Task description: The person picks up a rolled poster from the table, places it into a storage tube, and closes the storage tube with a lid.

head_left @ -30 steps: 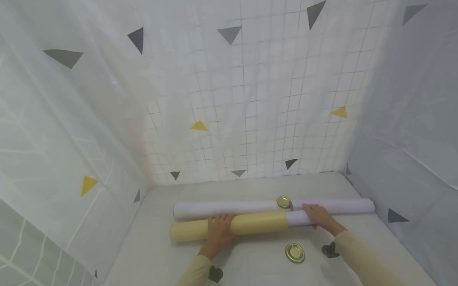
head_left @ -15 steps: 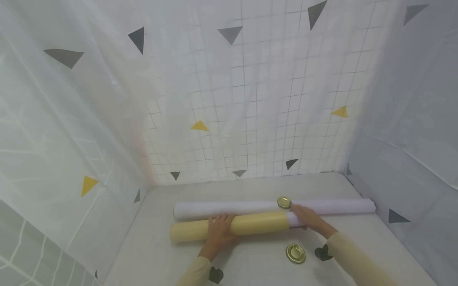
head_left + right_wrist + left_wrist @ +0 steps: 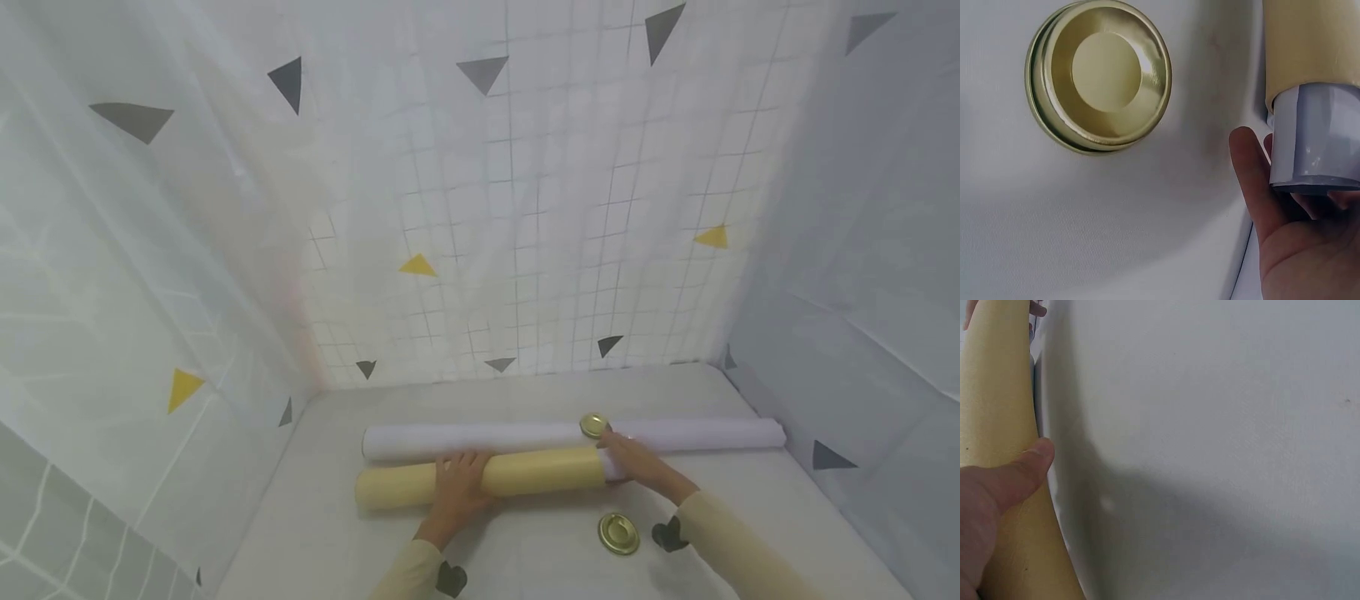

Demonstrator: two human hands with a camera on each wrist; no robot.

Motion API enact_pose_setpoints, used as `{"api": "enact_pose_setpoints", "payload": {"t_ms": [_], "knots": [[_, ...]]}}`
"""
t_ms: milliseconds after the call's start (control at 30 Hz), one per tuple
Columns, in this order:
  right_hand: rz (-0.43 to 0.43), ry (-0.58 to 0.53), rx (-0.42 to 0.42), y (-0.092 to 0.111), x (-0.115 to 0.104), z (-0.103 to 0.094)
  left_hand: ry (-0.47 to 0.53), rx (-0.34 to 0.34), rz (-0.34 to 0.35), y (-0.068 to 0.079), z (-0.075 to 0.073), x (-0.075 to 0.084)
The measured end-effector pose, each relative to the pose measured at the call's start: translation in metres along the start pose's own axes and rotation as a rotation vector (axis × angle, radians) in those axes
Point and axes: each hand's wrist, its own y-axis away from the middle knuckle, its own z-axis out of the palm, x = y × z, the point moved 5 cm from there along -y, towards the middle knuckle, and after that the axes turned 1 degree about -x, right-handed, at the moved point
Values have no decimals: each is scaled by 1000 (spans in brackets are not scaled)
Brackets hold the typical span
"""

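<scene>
A tan cardboard tube (image 3: 543, 471) lies across the white surface, with a short length of rolled white paper (image 3: 1319, 134) sticking out of its right end. My left hand (image 3: 459, 487) grips the tube left of its middle; its thumb (image 3: 1025, 469) lies across the tube in the left wrist view. My right hand (image 3: 641, 467) is round the protruding end of the paper roll. Seen from the right wrist, its thumb (image 3: 1250, 175) lies alongside the roll and the other fingers are partly hidden behind it. A gold metal cap (image 3: 1107, 75) lies in front of the tube.
A longer white roll (image 3: 465, 437) lies behind the tube, nearly parallel to it. Another gold metal cap (image 3: 595, 425) is at that roll, by my right fingertips. Pale sheeting with grey and yellow triangles (image 3: 416, 265) hangs at the back and sides.
My right hand has moved left towards the tube, and less of the rolled paper sticks out of the tube's end. My left hand has stayed in place on the tube.
</scene>
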Motion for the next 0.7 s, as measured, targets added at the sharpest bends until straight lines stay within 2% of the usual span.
{"api": "enact_pose_setpoints", "payload": {"t_ms": [100, 267, 567, 700], "knots": [[-18, 9, -4, 0, -2, 1, -10, 17, 5, 0, 4, -1], [4, -3, -26, -1, -1, 3, -44, 36, 6, 1, 8, -2], [82, -40, -17, -2, 12, 2, 12, -42, -23, 2, 8, 3], [95, -74, -16, 1, 10, -3, 3, -25, -22, 2, 4, 4]]}}
